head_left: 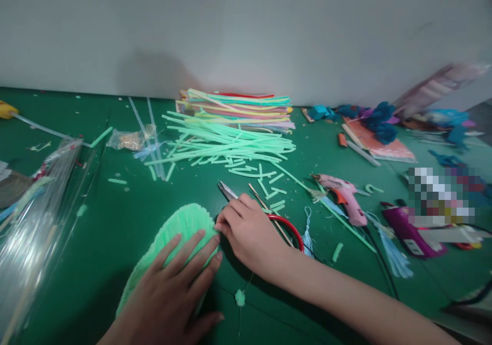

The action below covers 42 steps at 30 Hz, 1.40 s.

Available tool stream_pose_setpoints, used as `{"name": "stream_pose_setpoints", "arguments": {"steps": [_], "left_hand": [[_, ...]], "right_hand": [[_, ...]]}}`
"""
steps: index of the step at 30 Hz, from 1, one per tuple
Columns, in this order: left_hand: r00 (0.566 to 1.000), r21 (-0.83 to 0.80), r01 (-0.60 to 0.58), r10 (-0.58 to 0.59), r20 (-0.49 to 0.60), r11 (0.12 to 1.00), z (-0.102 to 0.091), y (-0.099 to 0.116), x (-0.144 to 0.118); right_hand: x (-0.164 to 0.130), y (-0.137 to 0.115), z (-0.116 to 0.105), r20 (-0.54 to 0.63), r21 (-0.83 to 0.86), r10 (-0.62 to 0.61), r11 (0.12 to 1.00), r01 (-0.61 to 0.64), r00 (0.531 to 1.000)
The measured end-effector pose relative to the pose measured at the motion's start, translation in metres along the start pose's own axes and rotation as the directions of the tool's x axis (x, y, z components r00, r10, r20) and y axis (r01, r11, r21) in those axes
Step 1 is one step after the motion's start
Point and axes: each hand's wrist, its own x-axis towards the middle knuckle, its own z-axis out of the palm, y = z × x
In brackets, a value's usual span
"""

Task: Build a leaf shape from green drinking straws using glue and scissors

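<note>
At far left of the frame, clear bags [34,217] of sticks lay slanted along the table [115,129], apart from the work. Left of lower centre, the left hand [172,293] lay flat and open, fingers spread, pressing a green fan [169,247] of joined straws onto the table; a firm, even press of this kind would keep the ribbed sheet from shifting or springing up. Just right of it, the right hand [251,232] was curled over the scissors [265,214], fingertips touching the fan's upper edge and the blades' base; whether it actually gripped the red handles could not be told, since the hand hid them. Judged from this, a sound grip on the handles should come before lifting, with the blade tips kept away from the pressing fingers. Above centre, loose green straws [226,147] and cut pieces lay scattered just beyond the blades, with a stack [238,109] of coloured straws behind near the wall; these offcuts could catch under the fan. Right of centre lay a pink glue gun [346,196], its cord running toward the forearm, and felt scraps [376,119] at upper right.
</note>
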Motion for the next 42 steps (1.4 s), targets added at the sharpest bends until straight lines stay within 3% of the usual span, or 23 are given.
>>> {"name": "stream_pose_setpoints", "arguments": {"steps": [2, 8, 15, 28, 37, 42], "left_hand": [[1.000, -0.003, -0.022, 0.022, 0.019, 1.000, -0.001, -0.001, 0.000], [0.998, -0.064, 0.070, -0.069, 0.011, 0.996, 0.002, 0.002, -0.001], [0.998, -0.040, 0.062, -0.061, 0.027, 0.997, 0.001, 0.003, 0.001], [0.994, -0.087, 0.109, -0.109, 0.006, 0.990, 0.003, 0.008, -0.001], [0.994, -0.093, 0.113, -0.114, -0.002, 0.989, 0.006, 0.008, -0.002], [0.997, -0.057, 0.067, -0.069, -0.041, 0.996, 0.004, 0.006, -0.004]], "right_hand": [[0.001, 0.000, 0.001, -0.001, 0.001, 0.003, 1.000, -0.003, 1.000], [0.000, 0.000, -0.001, -0.023, 0.072, 0.017, 0.997, -0.015, 1.000], [-0.016, -0.011, -0.010, -0.056, 0.109, 0.028, 0.994, -0.022, 0.998], [-0.041, -0.024, -0.002, -0.096, 0.007, 0.000, 1.000, 0.000, 0.995], [-0.030, -0.014, -0.013, -0.023, 0.314, 0.127, 0.943, -0.114, 0.992], [-0.030, -0.008, -0.012, -0.122, 0.400, 0.226, 0.902, -0.161, 0.967]]}}
